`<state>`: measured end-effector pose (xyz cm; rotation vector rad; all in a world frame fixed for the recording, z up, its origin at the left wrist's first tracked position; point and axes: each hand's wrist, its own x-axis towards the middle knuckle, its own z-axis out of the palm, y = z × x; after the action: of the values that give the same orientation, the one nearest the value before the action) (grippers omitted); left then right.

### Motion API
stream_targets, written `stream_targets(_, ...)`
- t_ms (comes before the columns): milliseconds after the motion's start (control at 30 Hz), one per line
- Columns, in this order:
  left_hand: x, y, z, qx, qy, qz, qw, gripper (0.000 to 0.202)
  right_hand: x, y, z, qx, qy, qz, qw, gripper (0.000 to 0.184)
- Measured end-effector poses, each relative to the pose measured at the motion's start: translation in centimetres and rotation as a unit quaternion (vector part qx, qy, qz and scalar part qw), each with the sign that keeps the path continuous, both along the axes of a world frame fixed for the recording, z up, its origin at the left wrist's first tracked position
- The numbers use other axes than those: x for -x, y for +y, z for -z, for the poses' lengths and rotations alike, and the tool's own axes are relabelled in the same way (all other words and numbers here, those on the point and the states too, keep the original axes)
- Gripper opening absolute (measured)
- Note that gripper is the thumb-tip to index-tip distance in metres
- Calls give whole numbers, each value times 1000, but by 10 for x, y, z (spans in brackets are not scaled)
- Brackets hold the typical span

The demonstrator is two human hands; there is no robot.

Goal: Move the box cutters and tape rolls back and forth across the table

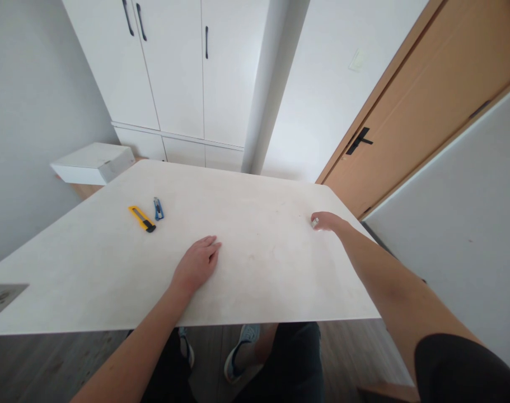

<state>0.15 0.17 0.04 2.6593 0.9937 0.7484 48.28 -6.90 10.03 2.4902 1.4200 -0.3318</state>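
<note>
Palm down on the white table (255, 218), my left hand (198, 260) rests near the middle with its fingers lying flat and slightly apart, holding nothing. My right hand (327, 220) is at the right side of the table, its fingers closed around a small white object (315, 223). Most of that object is hidden by the fingers, so its kind cannot be made out. Beyond my left hand, a yellow utility knife (141, 218) lies beside a smaller blue utility knife (158, 209), the two apart from each other.
A white box (96, 159) stands past the table's far left corner. A grey printed label (5, 298) is on the table's left front. White cabinets (179, 73) line the far wall, and a wooden door (410, 84) with a black handle (359, 141) is on the right.
</note>
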Motion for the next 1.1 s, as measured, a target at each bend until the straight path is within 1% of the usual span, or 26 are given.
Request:
stream_targets(200, 0, 0, 0, 4, 1, 0, 1000, 40, -3, -2, 4, 2, 29, 13, 999, 51)
stream_targets(333, 0, 0, 1, 1, -2, -3, 1000, 40, -2, -1, 4, 18, 39, 23, 999, 53)
stream_targets(400, 0, 0, 2, -2, -3, -2, 1000, 40, -1, -1, 1, 29, 31, 32, 999, 61)
stream_targets(467, 0, 1, 3, -5, -5, -1, 1000, 40, 0, -2, -5, 26, 1, 31, 999, 74)
stream_targets(533, 0, 1, 3, -7, -4, 1, 1000, 40, 5, -4, -13, 4, -39, 32, 999, 84)
stream_targets(567, 0, 1, 3, -9, -3, 2, 1000, 39, 10, -7, -17, -17, -57, 34, 998, 82)
stream_targets(633, 0, 2, 3, -11, -1, 0, 1000, 39, 27, -16, -17, -81, -71, 21, 994, 68)
stream_targets(667, 0, 1, 3, -12, 1, -1, 1000, 39, 40, -22, -13, -121, -64, -2, 991, 59)
stream_targets(733, 0, 1, 3, -15, 2, -1, 1000, 39, 72, -39, 3, -194, -21, -75, 978, 44)
stream_targets(767, 0, 1, 3, -17, 2, 0, 1000, 40, 91, -48, 15, -219, 9, -113, 969, 41)
stream_targets(833, -1, 0, 4, -20, 0, 2, 1000, 40, 127, -65, 41, -252, 49, -161, 953, 44)
stream_targets(900, -1, 1, 5, -22, -5, 3, 1000, 40, 156, -78, 66, -281, 54, -178, 941, 49)
stream_targets(967, -1, 1, 5, -19, -10, 5, 1000, 39, 174, -84, 83, -310, 37, -173, 934, 51)
stream_targets(1033, -1, 0, 4, -13, -12, 4, 1000, 38, 181, -87, 91, -334, 21, -163, 928, 49)
stream_targets(1100, -1, -2, 2, -7, -8, 1, 1000, 37, 181, -87, 94, -347, 16, -160, 924, 48)
